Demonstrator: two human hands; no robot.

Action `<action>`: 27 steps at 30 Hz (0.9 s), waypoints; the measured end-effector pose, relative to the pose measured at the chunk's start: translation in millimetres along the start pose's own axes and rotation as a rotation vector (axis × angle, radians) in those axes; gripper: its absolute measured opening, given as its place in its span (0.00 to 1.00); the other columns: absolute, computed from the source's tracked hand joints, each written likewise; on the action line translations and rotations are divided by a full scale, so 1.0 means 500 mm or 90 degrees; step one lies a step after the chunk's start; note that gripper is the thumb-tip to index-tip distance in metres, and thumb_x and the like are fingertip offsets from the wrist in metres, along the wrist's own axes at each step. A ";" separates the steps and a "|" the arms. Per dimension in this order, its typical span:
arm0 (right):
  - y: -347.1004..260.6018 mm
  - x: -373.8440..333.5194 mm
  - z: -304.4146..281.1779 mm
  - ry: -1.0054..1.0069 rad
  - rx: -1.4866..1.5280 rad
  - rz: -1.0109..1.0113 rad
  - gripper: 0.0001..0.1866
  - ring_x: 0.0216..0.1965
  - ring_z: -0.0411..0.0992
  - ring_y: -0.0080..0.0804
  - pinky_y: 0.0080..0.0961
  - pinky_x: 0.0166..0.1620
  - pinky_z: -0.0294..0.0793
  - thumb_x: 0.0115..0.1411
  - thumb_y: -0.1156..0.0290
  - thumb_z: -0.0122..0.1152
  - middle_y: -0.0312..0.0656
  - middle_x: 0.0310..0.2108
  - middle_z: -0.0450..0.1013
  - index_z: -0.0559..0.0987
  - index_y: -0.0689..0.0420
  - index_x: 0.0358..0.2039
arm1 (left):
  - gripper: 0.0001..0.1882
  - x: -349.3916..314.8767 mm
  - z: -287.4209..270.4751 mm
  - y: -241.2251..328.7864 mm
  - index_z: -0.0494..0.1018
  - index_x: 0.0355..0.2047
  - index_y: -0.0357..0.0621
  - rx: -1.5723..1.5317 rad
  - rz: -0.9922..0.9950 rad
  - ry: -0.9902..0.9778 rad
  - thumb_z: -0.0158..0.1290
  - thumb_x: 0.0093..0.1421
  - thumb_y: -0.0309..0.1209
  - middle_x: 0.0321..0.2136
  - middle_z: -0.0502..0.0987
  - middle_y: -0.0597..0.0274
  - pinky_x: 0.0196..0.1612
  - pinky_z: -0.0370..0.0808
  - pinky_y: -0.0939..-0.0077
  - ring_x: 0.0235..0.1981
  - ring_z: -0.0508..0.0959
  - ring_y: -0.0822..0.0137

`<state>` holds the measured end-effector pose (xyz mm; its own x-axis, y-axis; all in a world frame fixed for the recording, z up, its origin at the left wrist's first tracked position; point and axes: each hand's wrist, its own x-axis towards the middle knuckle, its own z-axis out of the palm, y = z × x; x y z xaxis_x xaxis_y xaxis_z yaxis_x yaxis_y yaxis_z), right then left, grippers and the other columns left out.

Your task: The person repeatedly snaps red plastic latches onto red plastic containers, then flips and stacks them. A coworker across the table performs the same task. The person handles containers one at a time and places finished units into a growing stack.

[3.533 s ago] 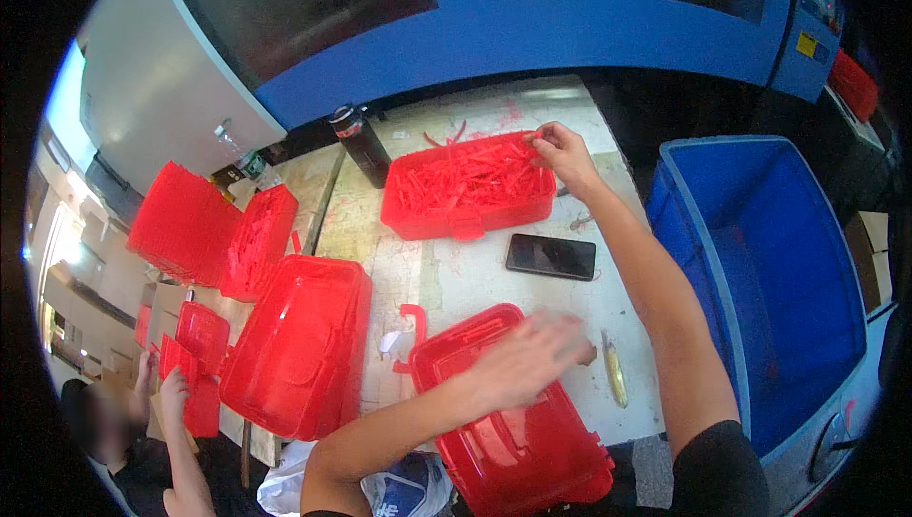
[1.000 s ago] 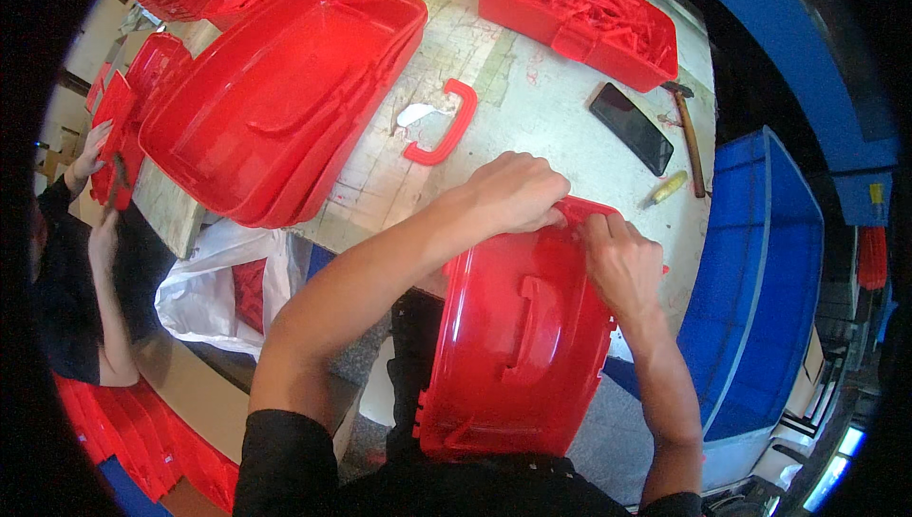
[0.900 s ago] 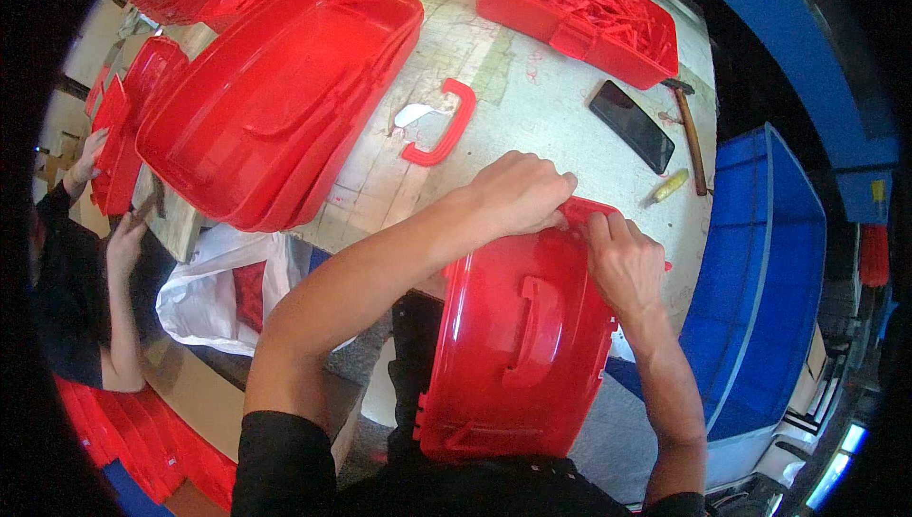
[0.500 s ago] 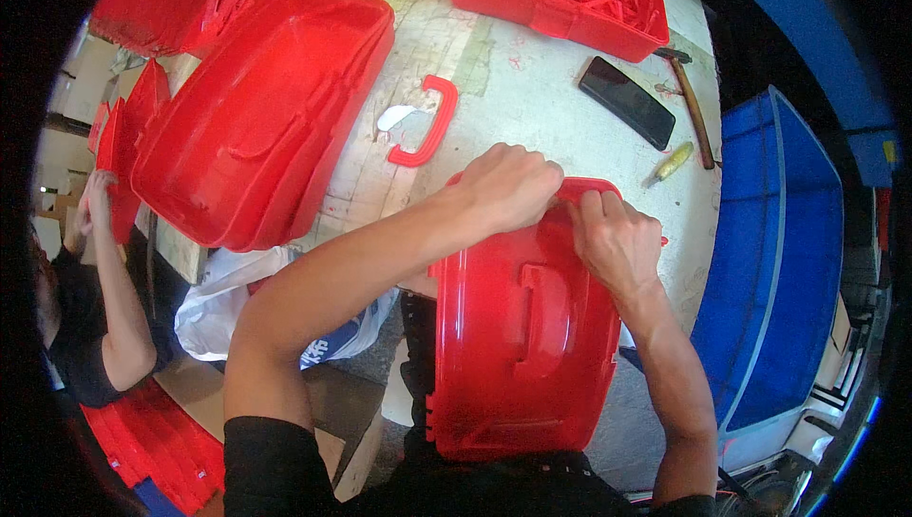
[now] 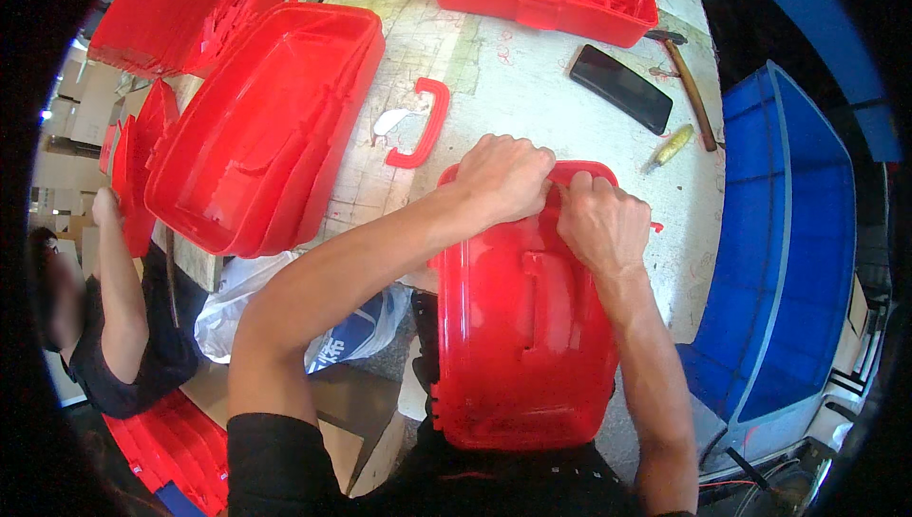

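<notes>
A glossy red plastic toolbox lid (image 5: 484, 346) lies lengthwise against my body, with a raised handle-shaped part in its middle. Its far end rests at the table edge. Both fists are closed there side by side: my left hand (image 5: 508, 180) reaches across the left corner, and my right hand (image 5: 608, 223) grips beside it. Their fingertips curl out of sight, so any small part pinched between them is hidden. Beyond my left hand, a loose red carrying handle (image 5: 439, 123) lies on the table next to a small white piece (image 5: 391, 120).
Nested red toolbox trays (image 5: 275, 128) stand on the left. A red bin of strips (image 5: 541, 4) is at the back. A phone (image 5: 622, 88), a hammer (image 5: 692, 94) and a yellow-handled tool (image 5: 673, 147) lie right. A blue crate (image 5: 807, 251) stands beside the table; a co-worker (image 5: 119, 327) sits left.
My hands stay on the lid's far end, with only a slight shift. The view has tilted a little. At the left, the co-worker's arm and head have moved.
</notes>
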<state>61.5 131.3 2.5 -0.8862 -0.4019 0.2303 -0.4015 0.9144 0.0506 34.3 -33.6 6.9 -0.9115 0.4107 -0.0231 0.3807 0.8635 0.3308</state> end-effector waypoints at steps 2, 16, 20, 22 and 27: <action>-0.004 -0.006 -0.002 -0.005 -0.019 -0.010 0.08 0.19 0.79 0.32 0.28 0.21 0.77 0.56 0.68 0.58 0.39 0.18 0.76 0.76 0.52 0.20 | 0.11 0.000 0.000 0.004 0.79 0.28 0.39 0.007 0.001 0.000 0.57 0.53 0.35 0.22 0.79 0.40 0.35 0.78 0.48 0.26 0.81 0.42; 0.028 0.059 -0.032 -0.093 -0.114 -0.147 0.05 0.22 0.80 0.31 0.28 0.25 0.80 0.56 0.70 0.59 0.41 0.21 0.79 0.80 0.53 0.25 | 0.11 0.012 0.010 0.001 0.80 0.30 0.38 0.001 -0.006 0.052 0.58 0.51 0.34 0.22 0.79 0.42 0.35 0.78 0.50 0.26 0.81 0.43; 0.015 0.014 0.000 -0.050 -0.048 0.000 0.05 0.20 0.80 0.34 0.30 0.22 0.79 0.55 0.69 0.59 0.43 0.20 0.78 0.78 0.53 0.23 | 0.11 0.019 0.012 0.006 0.80 0.29 0.39 0.005 0.020 0.030 0.57 0.52 0.34 0.23 0.80 0.41 0.35 0.78 0.49 0.27 0.81 0.44; 0.014 0.008 0.000 -0.061 -0.042 0.022 0.05 0.20 0.80 0.35 0.31 0.22 0.79 0.55 0.69 0.60 0.43 0.19 0.78 0.78 0.53 0.24 | 0.10 0.020 0.012 0.008 0.80 0.29 0.39 0.022 0.021 0.016 0.57 0.52 0.34 0.22 0.79 0.42 0.35 0.78 0.49 0.27 0.81 0.44; 0.032 0.046 -0.041 -0.066 -0.109 -0.122 0.07 0.25 0.82 0.32 0.29 0.28 0.81 0.56 0.71 0.59 0.40 0.22 0.80 0.83 0.51 0.24 | 0.09 0.022 0.020 0.016 0.80 0.28 0.42 0.014 0.002 0.086 0.58 0.50 0.34 0.22 0.79 0.43 0.34 0.77 0.50 0.27 0.81 0.44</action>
<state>39.3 137.6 28.6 -0.8201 -0.5634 0.0997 -0.5277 0.8122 0.2488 28.8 -19.1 0.1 -0.9225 0.3714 0.1049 0.3852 0.8693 0.3097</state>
